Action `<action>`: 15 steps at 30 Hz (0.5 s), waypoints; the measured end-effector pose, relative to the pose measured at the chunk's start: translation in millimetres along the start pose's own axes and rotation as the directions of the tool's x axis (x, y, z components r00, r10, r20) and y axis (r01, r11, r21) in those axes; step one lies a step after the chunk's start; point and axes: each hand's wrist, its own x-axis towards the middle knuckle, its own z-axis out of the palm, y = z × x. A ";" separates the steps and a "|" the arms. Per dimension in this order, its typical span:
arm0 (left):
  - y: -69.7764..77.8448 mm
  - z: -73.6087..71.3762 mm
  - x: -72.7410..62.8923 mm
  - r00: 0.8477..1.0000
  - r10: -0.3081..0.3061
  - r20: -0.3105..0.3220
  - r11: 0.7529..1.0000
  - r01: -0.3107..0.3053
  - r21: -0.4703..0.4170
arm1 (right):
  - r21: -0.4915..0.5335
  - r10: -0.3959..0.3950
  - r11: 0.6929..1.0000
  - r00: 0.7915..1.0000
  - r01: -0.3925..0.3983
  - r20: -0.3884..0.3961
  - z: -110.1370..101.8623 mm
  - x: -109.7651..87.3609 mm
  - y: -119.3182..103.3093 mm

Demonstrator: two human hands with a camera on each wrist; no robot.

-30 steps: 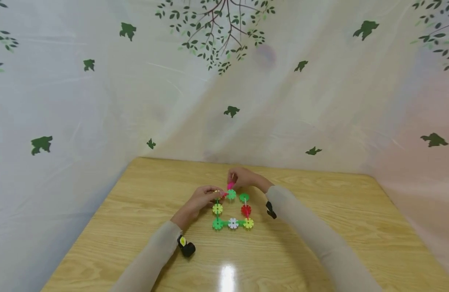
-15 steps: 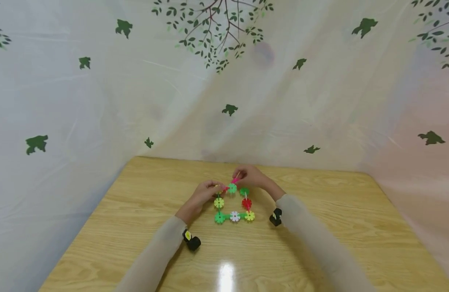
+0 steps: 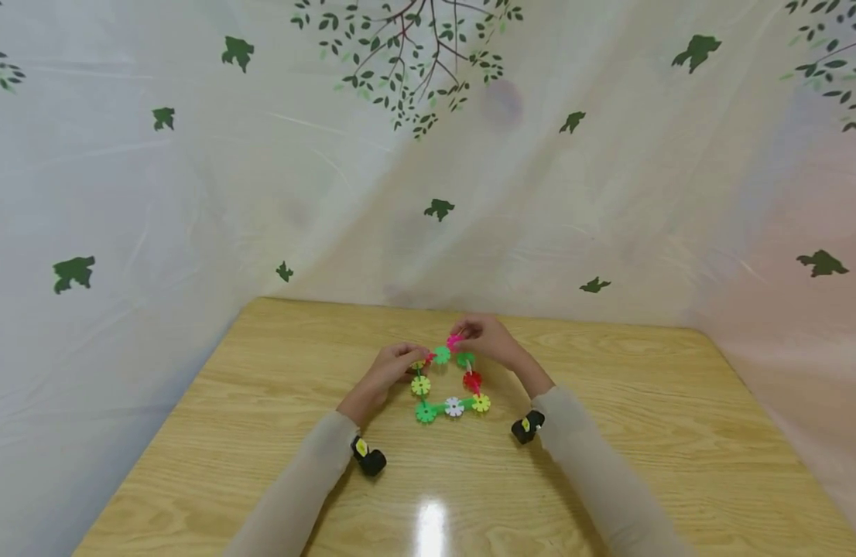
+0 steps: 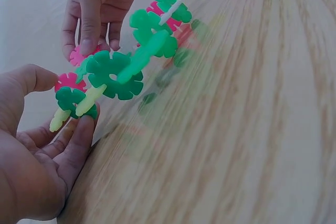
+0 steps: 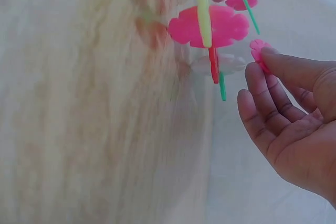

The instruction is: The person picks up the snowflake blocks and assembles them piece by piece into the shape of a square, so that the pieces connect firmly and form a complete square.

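A ring of notched plastic snowflake discs, slotted together, is held over the table's far middle. My left hand (image 3: 389,370) pinches its upper left corner; in the left wrist view, thumb and fingers close round a pink disc (image 4: 69,81) and a green one (image 4: 68,99). My right hand (image 3: 491,340) pinches a small pink disc (image 5: 258,53) between thumb and fingers, beside the top green disc (image 3: 441,355). Just below that hand is the ring's upper right green disc (image 3: 466,359). A white disc (image 3: 453,407) lies in the bottom row, between a green disc (image 3: 426,412) and a yellow one (image 3: 480,403).
The wooden table (image 3: 261,464) extends round the ring on all sides. Behind it hangs a pale cloth (image 3: 372,232) printed with leaves and birds. A black wrist camera (image 3: 528,427) sits on each sleeve.
My right hand has moved right with the pink disc, from above the top green disc toward the upper right green one. The ring has lifted away slightly and skewed. My left hand keeps its pinch.
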 end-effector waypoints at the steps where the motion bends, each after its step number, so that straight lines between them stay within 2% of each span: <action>1: 0.1 0.0 0.0 1.000 0.000 0.000 1.000 0.000 0.000 | 0.008 -0.007 1.000 1.000 0.007 -0.003 -0.1 -1.2 0.1; 6: 0.2 0.6 1.0 1.000 -0.004 -0.007 1.000 0.004 -0.003 | 0.028 -0.027 0.999 0.999 0.028 -0.031 0.6 -4.5 7.7; 15: 1.2 4.2 5.1 1.000 0.004 -0.010 1.000 -0.004 0.010 | 0.080 0.003 0.997 0.996 0.004 -0.085 3.0 -13.2 15.9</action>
